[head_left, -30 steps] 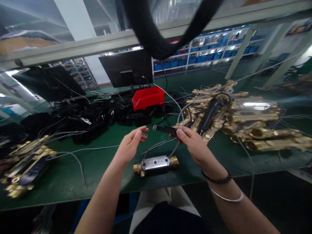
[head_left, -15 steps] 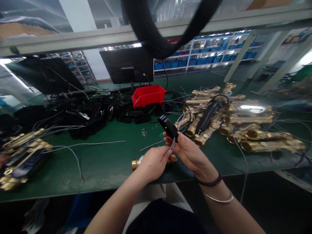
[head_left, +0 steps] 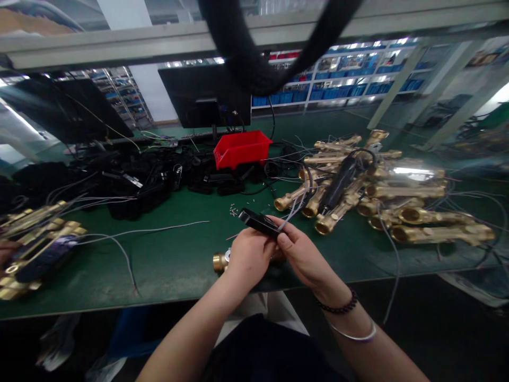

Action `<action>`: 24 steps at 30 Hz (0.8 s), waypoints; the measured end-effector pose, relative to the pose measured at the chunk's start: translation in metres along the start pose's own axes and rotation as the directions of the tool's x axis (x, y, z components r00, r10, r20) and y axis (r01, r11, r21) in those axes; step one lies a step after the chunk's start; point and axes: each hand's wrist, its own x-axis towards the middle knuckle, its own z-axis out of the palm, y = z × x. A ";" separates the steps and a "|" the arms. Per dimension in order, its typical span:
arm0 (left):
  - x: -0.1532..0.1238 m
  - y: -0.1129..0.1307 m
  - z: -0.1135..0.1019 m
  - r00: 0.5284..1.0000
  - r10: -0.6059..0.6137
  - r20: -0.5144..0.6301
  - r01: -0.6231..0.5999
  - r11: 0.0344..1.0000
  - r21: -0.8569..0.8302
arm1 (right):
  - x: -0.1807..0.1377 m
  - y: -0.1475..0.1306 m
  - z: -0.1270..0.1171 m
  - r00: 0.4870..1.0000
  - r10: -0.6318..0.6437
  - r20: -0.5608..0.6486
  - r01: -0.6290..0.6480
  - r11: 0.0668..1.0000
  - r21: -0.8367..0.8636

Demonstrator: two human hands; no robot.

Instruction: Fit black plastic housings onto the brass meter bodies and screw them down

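A black plastic housing is held between both hands above the near edge of the bench. My left hand is closed round its near side, with the fingertips hidden. My right hand grips the right end, thumb on top. Grey wires come out at that end by the right fingers and run up to the right. Under my hands lies a brass pipe body, mostly covered by them.
Small screws lie scattered beyond my hands. Farther back stand a red bin and a heap of black parts. Brass pipe bodies with wires and a black screwdriver-like tool lie right. Another person's hand touches brass parts at far left.
The black housing has tipped from steep to nearly flat and come lower and left. Its wires now point up and right instead of down. My left hand has moved up against the housing.
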 end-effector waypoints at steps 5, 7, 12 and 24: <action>-0.021 -0.019 -0.011 0.999 -0.013 -0.044 0.013 1.000 -0.014 | 0.000 0.001 -0.006 0.997 -0.068 -0.020 0.063 0.981 -0.184; -0.030 -0.027 -0.012 0.995 -0.014 -0.101 0.008 0.998 -0.061 | 0.001 -0.001 -0.010 0.991 -0.131 -0.031 0.110 0.922 -0.371; -0.038 -0.033 0.002 0.976 0.013 -0.216 -0.033 0.996 -0.085 | 0.000 -0.001 -0.013 0.983 -0.178 0.038 0.165 0.784 -0.598; -0.055 -0.049 -0.006 0.955 -0.111 -0.275 0.076 0.988 -0.134 | 0.000 0.013 -0.011 1.000 -0.001 -0.017 -0.006 0.915 -0.403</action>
